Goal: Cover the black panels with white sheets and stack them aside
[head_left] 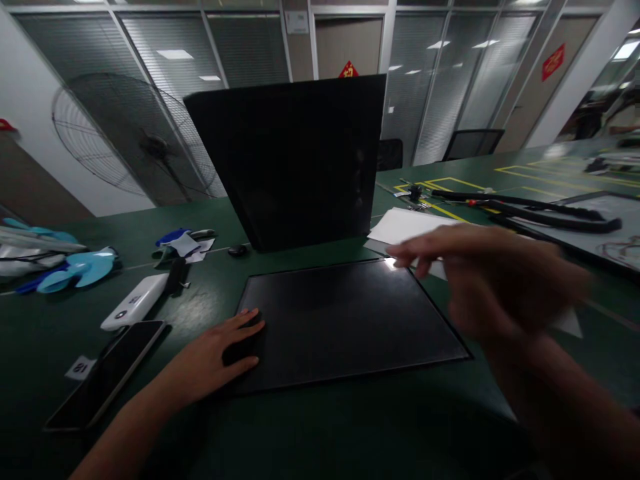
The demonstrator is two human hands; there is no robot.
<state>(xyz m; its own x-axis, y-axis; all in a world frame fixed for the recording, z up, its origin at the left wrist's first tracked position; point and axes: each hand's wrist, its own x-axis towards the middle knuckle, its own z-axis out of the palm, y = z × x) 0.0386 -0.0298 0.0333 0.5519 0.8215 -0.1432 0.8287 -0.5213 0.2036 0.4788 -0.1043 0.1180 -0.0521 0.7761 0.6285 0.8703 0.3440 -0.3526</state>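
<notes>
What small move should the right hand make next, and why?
Probably lower the right hand onto the right edge of the flat black rectangular panel. The left hand already rests flat on its left edge, while the right hand hovers, blurred, above the panel's right side.

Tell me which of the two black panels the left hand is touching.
The flat panel lying on the green table: the left hand rests on its near-left corner. The other panel stands upright behind it, untouched.
</notes>
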